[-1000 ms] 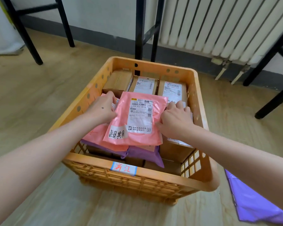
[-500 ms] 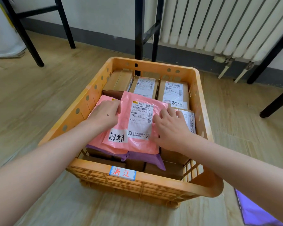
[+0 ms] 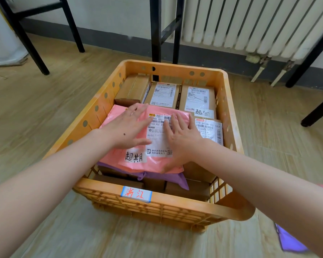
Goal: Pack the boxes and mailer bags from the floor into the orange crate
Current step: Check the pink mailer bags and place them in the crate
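The orange crate stands on the wooden floor, filled with parcels. A pink mailer bag with a white shipping label lies on top of the pile in the crate's near half. My left hand lies flat on its left part, fingers spread. My right hand presses flat on its label, fingers apart. A purple mailer bag sticks out beneath the pink one. Three cardboard boxes with labels line the crate's far side, and another labelled box sits at the right.
A purple mailer bag lies on the floor at the lower right. Black furniture legs stand behind the crate, others at far left and far right. A white radiator hangs on the back wall.
Both hands have let go of the pink mailer's edges and now lie flat on top of it. The bag has settled lower onto the pile.
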{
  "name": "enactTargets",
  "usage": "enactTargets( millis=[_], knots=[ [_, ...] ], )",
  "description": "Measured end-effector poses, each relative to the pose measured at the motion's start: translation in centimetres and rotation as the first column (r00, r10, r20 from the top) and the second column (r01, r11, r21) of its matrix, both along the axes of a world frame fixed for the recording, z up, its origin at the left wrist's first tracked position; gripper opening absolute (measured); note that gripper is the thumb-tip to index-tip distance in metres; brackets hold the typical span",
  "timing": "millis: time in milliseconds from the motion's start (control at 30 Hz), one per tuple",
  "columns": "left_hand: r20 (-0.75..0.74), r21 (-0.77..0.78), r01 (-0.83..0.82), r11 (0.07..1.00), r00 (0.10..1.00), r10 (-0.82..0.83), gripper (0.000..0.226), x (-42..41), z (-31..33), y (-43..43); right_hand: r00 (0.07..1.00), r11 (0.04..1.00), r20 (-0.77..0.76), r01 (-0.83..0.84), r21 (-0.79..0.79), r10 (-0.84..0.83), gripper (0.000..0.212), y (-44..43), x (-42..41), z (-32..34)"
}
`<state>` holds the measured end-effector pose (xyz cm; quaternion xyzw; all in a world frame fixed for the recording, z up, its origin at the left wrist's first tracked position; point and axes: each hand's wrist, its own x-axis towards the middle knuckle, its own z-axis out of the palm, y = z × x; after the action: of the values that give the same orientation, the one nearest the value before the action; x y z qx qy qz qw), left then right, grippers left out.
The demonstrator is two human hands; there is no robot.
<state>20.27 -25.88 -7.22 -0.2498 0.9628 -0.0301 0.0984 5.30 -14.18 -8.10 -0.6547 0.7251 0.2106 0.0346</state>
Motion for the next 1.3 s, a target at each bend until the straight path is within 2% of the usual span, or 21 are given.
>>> enactTargets(
  millis=[133,200,400,567,633,733,833,967,1133,1300],
  knots=[
    [0.226,0.150,0.021,0.988,0.973,-0.055,0.112,-0.9,-1.4,-0.3,1.000,0.998,0.017,-0.003,0.059,0.002,0.141,-0.5,0.1,-0.3],
    [0.277,0.193,-0.003,0.981,0.959,-0.051,0.118,-1.4,-1.9,-0.7,1.000,0.997,-0.006,-0.019,0.075,0.019,0.139,-0.5,0.0,-0.5],
    [0.287,0.207,-0.013,0.978,0.957,-0.048,0.124,-1.9,-1.7,-1.0,0.999,0.997,0.005,-0.041,0.063,0.040,0.139,-0.4,-0.1,-0.2],
    [0.200,0.202,-0.033,0.979,0.980,-0.008,0.124,-1.6,-0.7,-0.3,0.983,0.998,0.172,-0.058,-0.022,0.061,0.124,1.3,-1.0,1.6],
    [0.121,0.203,-0.029,0.979,0.993,0.005,0.113,-1.7,0.3,0.7,0.967,0.995,0.238,-0.075,-0.069,0.090,0.112,2.4,-2.0,2.8],
    [-0.121,0.133,0.036,0.991,0.992,-0.020,0.075,-2.6,1.9,2.5,0.941,0.977,0.314,-0.067,-0.201,0.130,0.092,4.4,-3.7,4.5],
    [-0.333,0.004,0.149,0.989,0.932,-0.140,0.042,-4.4,3.5,4.2,0.939,0.953,0.324,-0.015,-0.304,0.118,0.071,6.8,-5.5,6.0],
    [-0.494,0.019,0.211,0.977,0.852,-0.174,0.024,-7.8,5.1,7.4,0.935,0.917,0.351,0.103,-0.385,0.042,0.058,10.4,-8.4,6.9],
    [-0.497,-0.069,0.333,0.941,0.806,-0.322,0.016,-12.0,6.3,11.3,0.915,0.882,0.403,0.175,-0.439,0.019,0.050,15.5,-12.7,6.8],
    [-0.312,-0.064,0.453,0.889,0.837,-0.449,0.010,-17.0,7.5,16.2,0.862,0.867,0.506,0.286,-0.408,-0.047,0.049,21.1,-17.5,4.8]
  ],
)
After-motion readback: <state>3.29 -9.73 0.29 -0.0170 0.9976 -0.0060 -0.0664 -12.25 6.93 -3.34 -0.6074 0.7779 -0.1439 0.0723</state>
